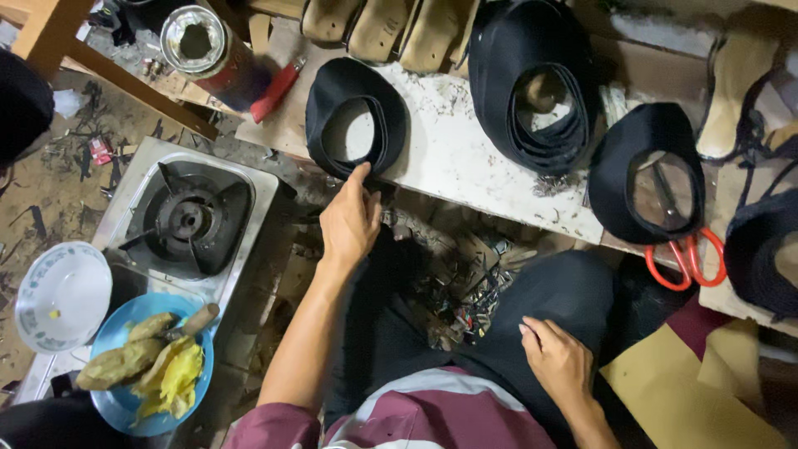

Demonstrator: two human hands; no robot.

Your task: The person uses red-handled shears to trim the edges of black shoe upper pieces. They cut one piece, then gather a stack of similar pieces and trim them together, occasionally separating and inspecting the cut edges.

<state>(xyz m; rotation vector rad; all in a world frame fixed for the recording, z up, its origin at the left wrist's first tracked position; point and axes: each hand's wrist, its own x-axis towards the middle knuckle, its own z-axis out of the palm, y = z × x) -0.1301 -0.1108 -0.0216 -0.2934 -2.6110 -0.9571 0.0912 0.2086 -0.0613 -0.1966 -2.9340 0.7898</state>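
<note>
Nearest the camera, the right hand (559, 359) rests palm down on the person's dark trouser leg, its fingers (532, 333) loosely spread and holding nothing. Just beyond those fingers, between the knees, lies a heap of small dark scraps (465, 295) on the floor.

The left hand (349, 223) stretches forward. Its fingers (359, 176) are drawn together and extended, the tips touching the near edge of a black stack of cut shoe uppers (320, 116); whether they have pinched it or only press on it cannot be told. That stack sits at the near edge of the pale, speckled desk (453, 145), directly ahead of the fingertips.

The stack looks like thin fabric or soft leather bands in a nested loop: light, limp and likely to sag or fan apart if lifted by one layer. A pinch across all layers at the near rim, thumb beneath and fingers on top, would seem the surest hold.

To the left of the reaching fingers stand a single-burner gas stove (189, 220), a blue plate of food (116, 399) and a white plate (62, 295). To their right, farther along the desk, lie a larger black stack (499, 75), another black stack (615, 166) and red-handled scissors (688, 259). Beyond the fingertips sit a tin can (208, 51) and tan shoe insoles (386, 29).
</note>
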